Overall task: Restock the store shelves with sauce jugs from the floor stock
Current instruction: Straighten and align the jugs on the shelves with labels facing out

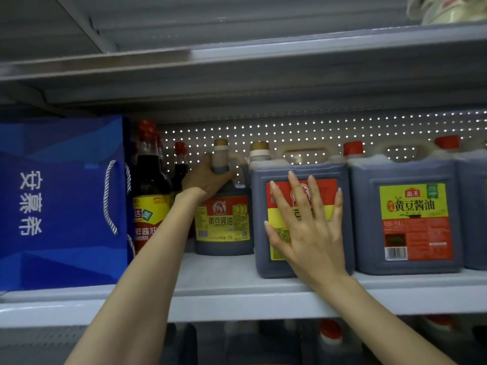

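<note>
A small dark sauce jug [224, 225] with a gold cap and a yellow and red label stands toward the back of the grey shelf [218, 272]. My left hand [208, 177] grips its neck just below the cap. To its right stands a large square dark jug [300, 262] with a red and yellow label. My right hand [305, 227] presses flat against that label, fingers spread and straight. More large jugs [405, 219] with red caps line the shelf further right.
A blue gift bag [60, 204] with rope handles fills the shelf's left end. Tall dark bottles [150, 196] with red caps stand between it and the small jug. Another shelf board [237, 61] hangs close overhead. More jugs [329, 341] show below.
</note>
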Demonstrator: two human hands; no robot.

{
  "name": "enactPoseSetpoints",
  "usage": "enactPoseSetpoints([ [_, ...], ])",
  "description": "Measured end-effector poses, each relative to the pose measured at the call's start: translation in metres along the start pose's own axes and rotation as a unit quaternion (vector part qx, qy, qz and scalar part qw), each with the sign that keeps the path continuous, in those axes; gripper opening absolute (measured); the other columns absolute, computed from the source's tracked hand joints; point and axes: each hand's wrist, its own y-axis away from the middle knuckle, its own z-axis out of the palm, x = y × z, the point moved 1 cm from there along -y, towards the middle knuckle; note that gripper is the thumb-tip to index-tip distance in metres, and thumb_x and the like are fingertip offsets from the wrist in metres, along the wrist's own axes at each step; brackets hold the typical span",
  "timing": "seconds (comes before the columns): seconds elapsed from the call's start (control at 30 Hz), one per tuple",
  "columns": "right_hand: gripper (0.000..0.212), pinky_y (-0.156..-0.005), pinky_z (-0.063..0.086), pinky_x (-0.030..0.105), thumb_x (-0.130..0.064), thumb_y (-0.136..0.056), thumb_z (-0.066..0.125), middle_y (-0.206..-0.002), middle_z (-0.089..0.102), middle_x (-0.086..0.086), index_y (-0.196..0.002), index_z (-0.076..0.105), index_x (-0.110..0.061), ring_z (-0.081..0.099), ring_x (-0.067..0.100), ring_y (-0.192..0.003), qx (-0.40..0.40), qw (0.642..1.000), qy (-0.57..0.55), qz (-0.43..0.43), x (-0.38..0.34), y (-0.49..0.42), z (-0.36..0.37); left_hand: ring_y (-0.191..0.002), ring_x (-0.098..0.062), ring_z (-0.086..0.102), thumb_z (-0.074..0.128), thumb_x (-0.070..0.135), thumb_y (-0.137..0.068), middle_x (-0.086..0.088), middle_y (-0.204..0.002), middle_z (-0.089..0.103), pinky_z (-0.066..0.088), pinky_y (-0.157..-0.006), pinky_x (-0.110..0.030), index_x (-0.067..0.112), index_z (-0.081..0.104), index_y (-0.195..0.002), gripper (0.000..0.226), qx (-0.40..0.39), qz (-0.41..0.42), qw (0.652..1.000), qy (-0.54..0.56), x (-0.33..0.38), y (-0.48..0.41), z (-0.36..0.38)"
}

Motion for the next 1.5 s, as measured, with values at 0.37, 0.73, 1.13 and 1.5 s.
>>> enactPoseSetpoints([
  [0.37, 0.059, -0.113, 0.01, 0.063, -0.056, -0.099, 0.022, -0.157, 0.024, 0.005, -0.149, 0.032, -0.026, 0.022, 0.031, -0.144, 0.005, 1.0, 0.001, -0.007, 0.001, 0.0, 0.001, -0.104, -0.027, 0.055, 0.051, 0.076, -0.074, -0.009, -0.128, 0.057, 0.042, -0.082, -0.032, 0.015, 0.053, -0.128, 0.082, -0.056, -0.018, 0.998, -0.028, 0.012, 0.0, -0.03],
  [0.73, 0.06, -0.113, 0.011, 0.064, -0.056, -0.099, 0.022, -0.157, 0.024, 0.005, -0.149, 0.032, -0.026, 0.022, 0.031, -0.144, -0.004, 1.0, 0.008, -0.008, 0.002, -0.001, 0.001, -0.083, -0.006, 0.059, 0.07, 0.046, -0.08, 0.002, -0.102, 0.064, 0.047, -0.066, -0.018, 0.019, 0.06, -0.114, 0.044, -0.018, -0.021, 0.97, 0.243, 0.016, 0.025, -0.033],
  [1.13, 0.062, -0.113, 0.007, 0.062, -0.058, -0.097, 0.023, -0.158, 0.023, 0.005, -0.149, 0.032, -0.026, 0.021, 0.03, -0.145, 0.0, 1.0, 0.011, -0.01, 0.001, -0.001, 0.001, -0.085, -0.021, 0.065, 0.071, 0.069, -0.064, -0.004, -0.097, 0.066, 0.05, -0.073, -0.03, 0.02, 0.059, -0.103, 0.064, -0.096, -0.129, 0.96, 0.227, 0.016, 0.031, -0.054],
  [1.5, 0.064, -0.112, 0.01, 0.065, -0.058, -0.095, 0.029, -0.157, 0.024, 0.007, -0.149, 0.032, -0.025, 0.02, 0.032, -0.145, 0.003, 1.0, 0.021, -0.012, 0.001, -0.001, 0.004, -0.082, -0.02, 0.062, 0.06, 0.067, -0.071, -0.006, -0.096, 0.064, 0.045, -0.065, -0.027, 0.018, 0.055, -0.108, 0.062, -0.131, -0.142, 0.957, 0.216, 0.02, 0.037, -0.062],
])
